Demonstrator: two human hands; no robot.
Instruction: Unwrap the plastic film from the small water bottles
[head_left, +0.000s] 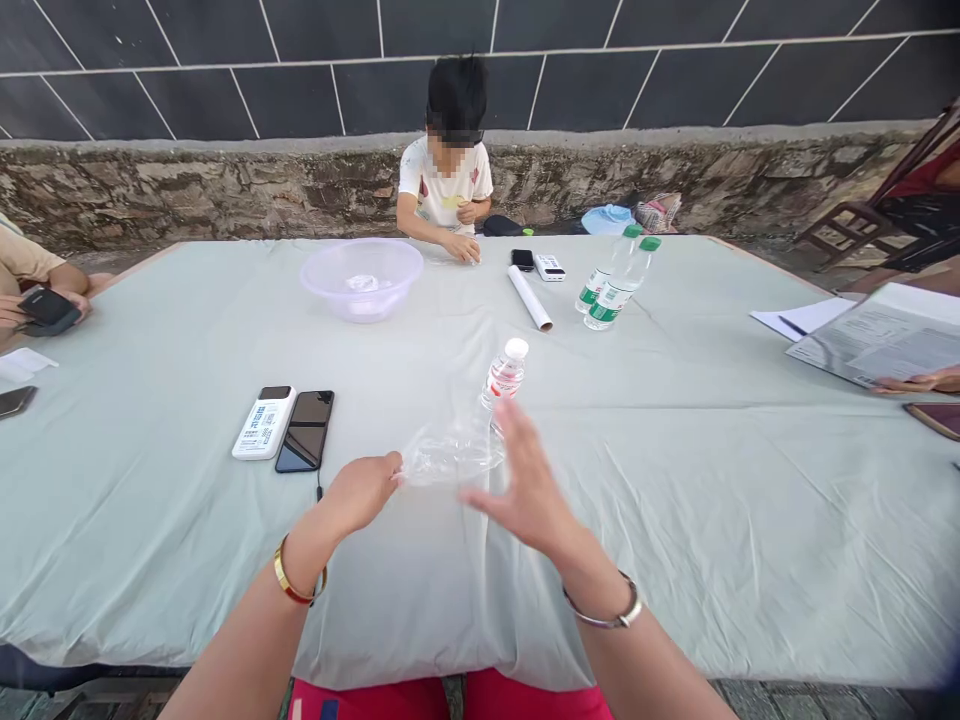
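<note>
My left hand [365, 490] is closed on the edge of a clear plastic bag [450, 452], which spreads out to the right above the cloth. Beside the bag's other end, my right hand [523, 487] is open, thumb and fingers apart, slightly blurred by motion. Just beyond the right fingertips stands a small water bottle [504, 375] with a white cap and a red and white label, its lower part partly hidden by the hand and bag. Left of my left hand lie a white power bank [264, 423] and a black phone [305, 432].
A translucent purple basin [362, 280] holds crumpled clear plastic. Two green-capped bottles [611, 290], a white roll [529, 298], a small power bank [550, 267] and a dark phone [522, 260] stand or lie farther back. One person [448, 170] sits opposite; papers [885, 335] lie right.
</note>
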